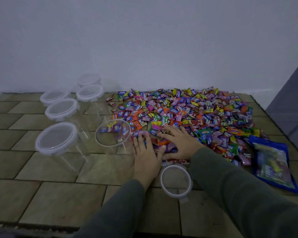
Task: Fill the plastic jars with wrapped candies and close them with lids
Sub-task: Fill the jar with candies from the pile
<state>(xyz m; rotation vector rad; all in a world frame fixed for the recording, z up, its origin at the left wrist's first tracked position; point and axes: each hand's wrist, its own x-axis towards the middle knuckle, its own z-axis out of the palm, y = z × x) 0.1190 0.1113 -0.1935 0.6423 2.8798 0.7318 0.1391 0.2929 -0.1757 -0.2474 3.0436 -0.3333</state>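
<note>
Careful: your left hand (145, 156) and right hand (178, 143), fingers spread flat on the candies (187, 114), may knock the open jar (113, 134) at centre.

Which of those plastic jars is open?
The jar nearest the hands, beside the candy pile: no lid, a few candies inside. The other five wear white lids.

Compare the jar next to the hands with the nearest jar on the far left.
The jar by the hands has no lid; the far-left jar wears a whitish lid. The jar by the hands shows a few candies through its open mouth; the far-left jar shows none inside. A loose lid lies near the open jar only. Both are clear plastic, upright on the tiled floor.
</note>
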